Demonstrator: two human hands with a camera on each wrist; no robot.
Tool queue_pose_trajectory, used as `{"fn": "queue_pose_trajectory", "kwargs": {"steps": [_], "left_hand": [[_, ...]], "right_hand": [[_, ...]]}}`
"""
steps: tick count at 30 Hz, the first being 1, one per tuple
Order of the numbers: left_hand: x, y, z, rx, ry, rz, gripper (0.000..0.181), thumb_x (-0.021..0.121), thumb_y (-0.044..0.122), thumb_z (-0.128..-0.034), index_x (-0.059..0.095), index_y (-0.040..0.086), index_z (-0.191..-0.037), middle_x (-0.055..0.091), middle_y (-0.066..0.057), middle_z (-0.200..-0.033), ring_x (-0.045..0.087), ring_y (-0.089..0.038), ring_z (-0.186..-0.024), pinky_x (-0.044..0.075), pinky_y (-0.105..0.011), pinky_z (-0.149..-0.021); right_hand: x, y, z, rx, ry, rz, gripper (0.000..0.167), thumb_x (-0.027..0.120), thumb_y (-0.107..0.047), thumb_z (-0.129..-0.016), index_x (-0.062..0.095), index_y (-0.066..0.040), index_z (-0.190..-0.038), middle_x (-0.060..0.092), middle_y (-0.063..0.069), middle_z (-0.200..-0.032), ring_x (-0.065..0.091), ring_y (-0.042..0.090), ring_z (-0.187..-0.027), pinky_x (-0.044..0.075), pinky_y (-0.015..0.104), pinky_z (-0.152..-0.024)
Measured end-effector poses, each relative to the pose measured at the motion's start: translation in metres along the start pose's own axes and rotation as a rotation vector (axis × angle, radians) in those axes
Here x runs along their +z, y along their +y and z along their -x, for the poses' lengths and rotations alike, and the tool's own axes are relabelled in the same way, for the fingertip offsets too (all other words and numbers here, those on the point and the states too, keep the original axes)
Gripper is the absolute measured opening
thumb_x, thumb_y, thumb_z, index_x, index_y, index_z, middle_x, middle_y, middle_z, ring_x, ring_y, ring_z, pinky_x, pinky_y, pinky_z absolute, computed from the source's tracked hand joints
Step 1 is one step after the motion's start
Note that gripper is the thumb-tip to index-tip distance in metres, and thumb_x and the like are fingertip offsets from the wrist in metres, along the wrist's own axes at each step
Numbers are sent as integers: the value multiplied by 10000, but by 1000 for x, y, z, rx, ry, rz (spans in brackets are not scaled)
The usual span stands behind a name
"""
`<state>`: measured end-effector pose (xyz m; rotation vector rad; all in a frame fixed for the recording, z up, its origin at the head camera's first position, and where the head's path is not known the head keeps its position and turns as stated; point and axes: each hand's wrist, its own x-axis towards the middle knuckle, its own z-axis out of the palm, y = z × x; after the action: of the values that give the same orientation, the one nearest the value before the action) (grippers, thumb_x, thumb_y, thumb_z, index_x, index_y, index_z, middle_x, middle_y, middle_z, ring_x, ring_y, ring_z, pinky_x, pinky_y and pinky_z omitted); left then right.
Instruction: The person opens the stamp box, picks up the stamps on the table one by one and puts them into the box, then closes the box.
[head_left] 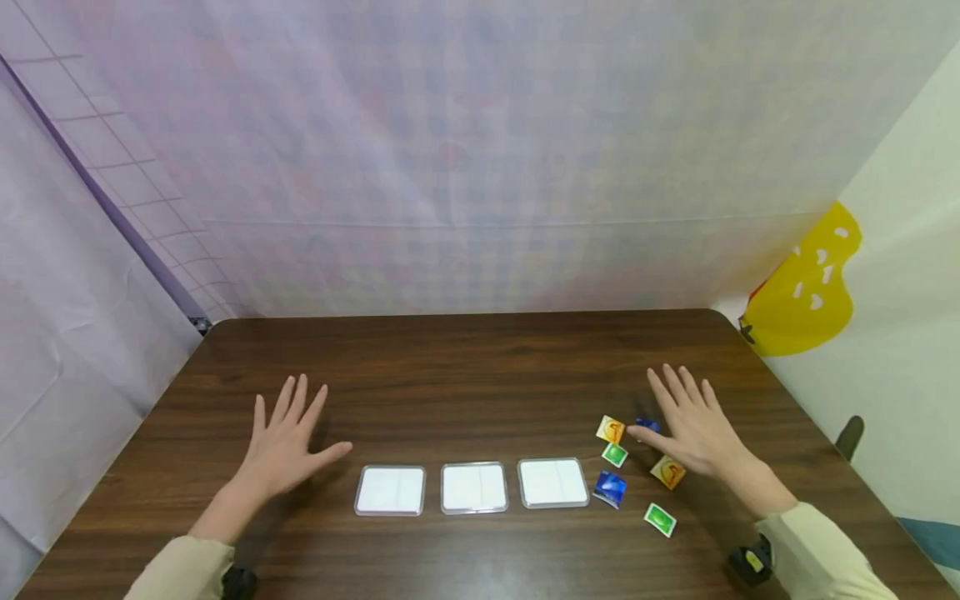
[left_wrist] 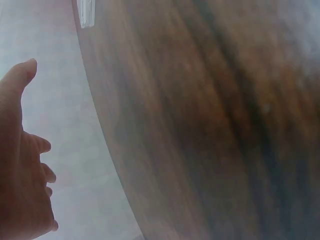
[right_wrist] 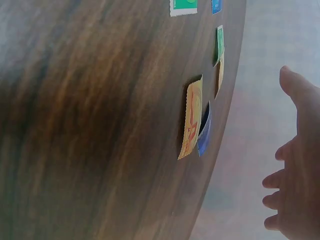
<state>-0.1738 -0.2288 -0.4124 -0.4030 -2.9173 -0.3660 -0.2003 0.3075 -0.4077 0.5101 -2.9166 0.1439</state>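
Dark table (head_left: 480, 367) across lower frame; my left hand (head_left: 279, 454), lower left, fingers spread; right hand (head_left: 696, 433), lower right, likewise, near stamps (head_left: 660, 520)

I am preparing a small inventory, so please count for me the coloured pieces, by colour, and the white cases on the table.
Orange pieces: 2
Green pieces: 2
Blue pieces: 2
White cases: 3
Total: 9
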Motion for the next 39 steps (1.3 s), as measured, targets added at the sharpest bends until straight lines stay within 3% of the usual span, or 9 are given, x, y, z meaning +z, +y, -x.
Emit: {"fn": "queue_pose_trajectory", "kwargs": {"steps": [4,13,20,26,31,37,39], "left_hand": [[2,4,0,5,-12,6,903,534,604,-785,258,18,-1413,94,-270,-1465,18,-379,-1357,-53,-638,-1009],[4,18,-4,42,-43,14,902,527,616,-784,242,49,-1425,77,-240,-1477,-17,-339,-1368,-114,-591,-1025],[3,34,-14,78,-1,25,885,537,602,-786,249,62,-1426,96,-221,-1482,18,-348,-1366,-110,-605,-1017],[10,56,-21,136,-14,26,890,519,625,-785,231,91,-1436,85,-186,-1492,24,-328,-1371,-91,-602,-1026],[20,79,-26,199,-10,43,887,518,637,-778,242,108,-1435,112,-157,-1491,73,-315,-1371,-4,-607,-1041],[30,103,-29,242,-55,100,892,519,648,-767,249,122,-1435,129,-122,-1494,94,-274,-1375,62,-581,-1058],[34,111,-29,258,-70,103,896,524,650,-761,261,115,-1430,147,-128,-1491,120,-283,-1370,91,-586,-1052]], "right_hand": [[-1,1,0,-4,9,-3,893,495,-567,-831,177,25,-1419,162,331,-1419,113,484,-1301,70,631,-1020],[-3,3,-1,5,-20,-49,891,490,-549,-845,116,3,-1435,114,318,-1438,71,469,-1317,62,620,-1029],[-2,2,-2,-21,-44,-149,880,521,-497,-852,57,-51,-1453,76,291,-1458,35,451,-1329,36,608,-1039],[-1,-5,-4,-57,-51,-206,875,551,-474,-845,80,-59,-1454,102,269,-1464,58,424,-1339,59,595,-1046],[1,-11,-3,-84,-32,-297,846,579,-418,-845,102,-78,-1456,123,240,-1471,71,402,-1346,42,543,-1074],[3,-18,-2,-100,19,-471,792,601,-287,-856,108,-163,-1463,159,208,-1474,159,436,-1315,166,636,-994],[5,-22,-3,-125,58,-545,754,597,-217,-860,144,-143,-1458,195,203,-1465,198,442,-1299,185,504,-1063]]}}
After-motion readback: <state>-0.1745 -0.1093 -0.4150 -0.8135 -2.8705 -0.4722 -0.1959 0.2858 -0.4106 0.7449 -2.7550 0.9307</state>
